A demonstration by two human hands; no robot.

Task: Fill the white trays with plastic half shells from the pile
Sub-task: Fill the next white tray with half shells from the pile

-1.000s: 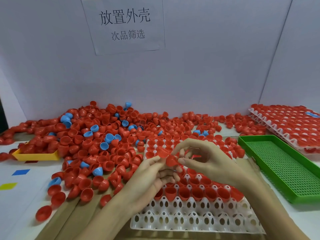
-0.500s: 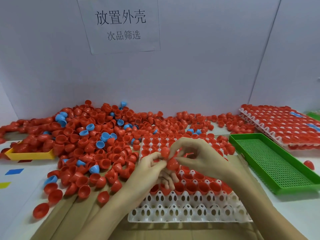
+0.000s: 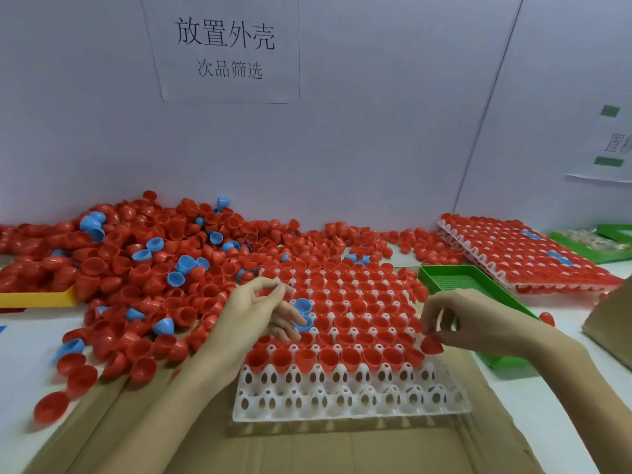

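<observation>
white tray [image 3: 349, 401]: sat centre frame on cardboard [image 3: 307, 449], most cups packed with red shells, the two nearest rows bare
stacked trays [image 3: 533, 258]: right of frame, loaded with red shells plus a few blue
green tray [image 3: 455, 278]: just right of the white one, looked bare inside
yellow tray [image 3: 37, 297]: left edge, half buried by the pile
pile [image 3: 154, 265]: sprawled across the surface from left to centre, touching the white tray's far-left side
left hand [image 3: 253, 313]: fingers loosely curled over the tray, a blue shell [image 3: 303, 325] at the fingertips, couldn't tell if it gripped it
right hand [image 3: 478, 319]: pinched a red half shell [image 3: 431, 345] at the tray's right edge
shells: small glossy cups, mostly red, some blue
</observation>
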